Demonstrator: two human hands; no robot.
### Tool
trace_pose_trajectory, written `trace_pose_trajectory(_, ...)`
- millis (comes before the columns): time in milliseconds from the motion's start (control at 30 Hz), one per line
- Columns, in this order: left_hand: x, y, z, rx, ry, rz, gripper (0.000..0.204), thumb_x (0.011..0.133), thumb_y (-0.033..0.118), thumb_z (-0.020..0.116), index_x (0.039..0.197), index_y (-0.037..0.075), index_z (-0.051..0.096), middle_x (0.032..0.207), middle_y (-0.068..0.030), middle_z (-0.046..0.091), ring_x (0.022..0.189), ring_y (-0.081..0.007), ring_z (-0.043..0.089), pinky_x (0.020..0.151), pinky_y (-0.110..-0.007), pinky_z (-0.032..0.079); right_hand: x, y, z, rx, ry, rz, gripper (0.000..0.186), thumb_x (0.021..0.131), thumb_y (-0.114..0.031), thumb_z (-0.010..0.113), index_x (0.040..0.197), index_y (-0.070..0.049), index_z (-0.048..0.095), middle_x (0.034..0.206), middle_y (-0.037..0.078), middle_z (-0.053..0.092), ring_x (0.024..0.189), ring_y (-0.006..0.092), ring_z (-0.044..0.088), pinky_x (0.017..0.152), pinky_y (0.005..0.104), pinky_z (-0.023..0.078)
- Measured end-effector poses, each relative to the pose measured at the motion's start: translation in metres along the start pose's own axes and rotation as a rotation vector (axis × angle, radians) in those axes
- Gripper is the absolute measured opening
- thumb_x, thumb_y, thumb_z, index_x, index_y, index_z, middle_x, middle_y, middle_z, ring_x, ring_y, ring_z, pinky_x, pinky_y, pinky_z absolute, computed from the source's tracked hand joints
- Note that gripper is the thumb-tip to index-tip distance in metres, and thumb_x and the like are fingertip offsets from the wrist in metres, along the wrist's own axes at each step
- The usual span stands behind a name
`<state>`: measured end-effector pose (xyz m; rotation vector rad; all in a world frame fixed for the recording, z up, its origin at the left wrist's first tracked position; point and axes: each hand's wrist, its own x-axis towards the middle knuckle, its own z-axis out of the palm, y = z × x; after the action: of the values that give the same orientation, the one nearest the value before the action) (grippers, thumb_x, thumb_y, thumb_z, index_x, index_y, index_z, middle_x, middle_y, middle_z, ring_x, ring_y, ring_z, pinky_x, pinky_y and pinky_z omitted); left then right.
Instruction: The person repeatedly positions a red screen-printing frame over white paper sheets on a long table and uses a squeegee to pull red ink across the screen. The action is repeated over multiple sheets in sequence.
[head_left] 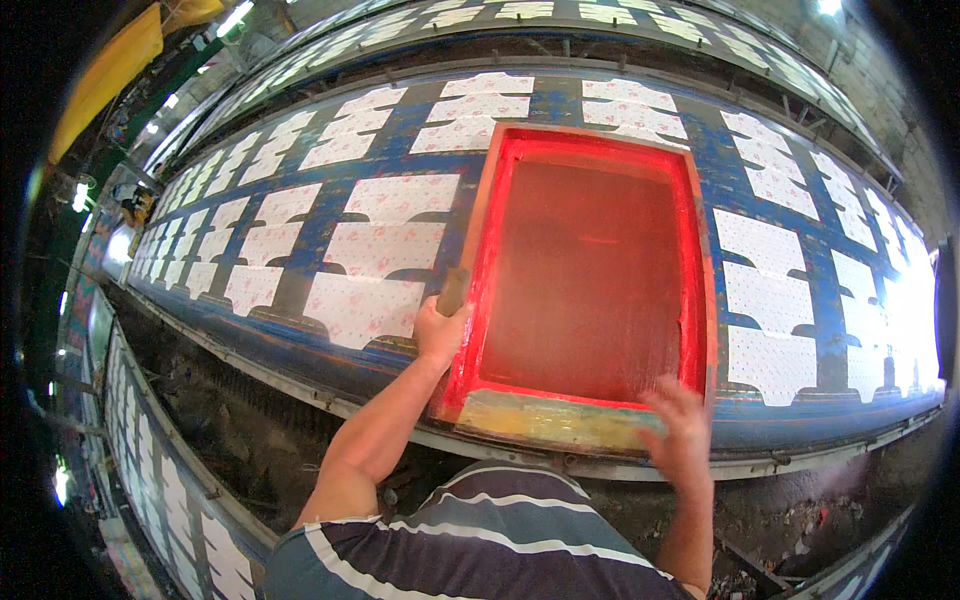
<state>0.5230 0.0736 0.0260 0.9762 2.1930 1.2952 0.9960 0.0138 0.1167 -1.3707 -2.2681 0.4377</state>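
A rectangular screen frame (590, 270), red along its inner border, lies over the long blue printing table (565, 110). My left hand (440, 330) grips a short brown block (452, 290) at the frame's left side. My right hand (675, 425) is over the lower right corner, its fingers smeared by motion. White cut fabric pieces (375, 305) with faint pink patterns lie in rows left of the screen; white pieces (765, 300) also lie to its right.
Another table (170, 460) with white pieces runs at lower left, and more tables (530, 12) stand beyond the far rail. A yellow sheet (105, 80) hangs at upper left. Metal rails (750, 462) edge the near side, above a littered dark floor (815, 520).
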Motion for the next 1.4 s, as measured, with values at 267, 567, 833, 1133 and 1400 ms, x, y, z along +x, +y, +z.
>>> trace_pose_trajectory(267, -0.003, 0.005, 0.000, 0.118, 0.014, 0.037, 0.050, 0.086, 0.040, 0.094, 0.114, 0.002, 0.080, 0.111, -0.0219, 0.082, 0.105, -0.0415, 0.079, 0.095, -0.051, 0.061, 0.023, -0.085, 0.032, -0.206, -0.266, -0.226, 0.062, 0.079, -0.009, 0.084, 0.139, -0.017, 0.075, 0.128, 0.012, 0.076, 0.119, 0.0361, 0.073, 0.102, 0.0515, 0.058)
trace_pose_trajectory(567, 0.001, -0.013, 0.006, -0.021, 0.043, 0.238, 0.069, 0.109, 0.047, 0.069, 0.151, -0.008, 0.064, 0.147, -0.0339, 0.067, 0.141, -0.0486, 0.062, 0.122, -0.053, 0.046, 0.076, -0.098, 0.045, -0.292, -0.474, -0.061, 0.045, 0.088, -0.012, 0.078, 0.132, -0.021, 0.080, 0.107, 0.016, 0.082, 0.101, 0.0412, 0.080, 0.086, 0.0577, 0.063)
trace_pose_trajectory(833, 0.002, -0.014, 0.007, -0.107, 0.026, 0.253, 0.069, 0.111, 0.045, 0.065, 0.151, -0.011, 0.063, 0.149, -0.0353, 0.067, 0.142, -0.0497, 0.062, 0.124, -0.054, 0.045, 0.035, -0.129, 0.045, -0.276, -0.367, -0.026, 0.051, 0.082, 0.002, 0.074, 0.129, -0.016, 0.081, 0.118, 0.011, 0.081, 0.111, 0.0385, 0.077, 0.093, 0.0537, 0.061)
trace_pose_trajectory(1133, 0.001, -0.020, 0.007, -0.115, -0.024, 0.207, 0.064, 0.116, 0.043, 0.060, 0.156, -0.007, 0.061, 0.156, -0.0299, 0.065, 0.148, -0.0429, 0.061, 0.127, -0.047, 0.044, 0.047, -0.098, 0.088, -0.297, -0.050, -0.142, 0.056, 0.080, -0.006, 0.083, 0.134, -0.019, 0.080, 0.127, 0.006, 0.078, 0.118, 0.0316, 0.076, 0.104, 0.0478, 0.059)
trace_pose_trajectory(1400, -0.005, -0.009, 0.000, -0.115, -0.028, 0.166, 0.057, 0.117, 0.035, 0.059, 0.156, -0.008, 0.060, 0.156, -0.0296, 0.065, 0.148, -0.0427, 0.060, 0.127, -0.049, 0.043, 0.203, -0.018, 0.114, -0.369, 0.049, -0.282, 0.055, 0.082, -0.010, 0.083, 0.136, -0.021, 0.077, 0.121, 0.008, 0.075, 0.113, 0.0318, 0.075, 0.103, 0.0479, 0.058)
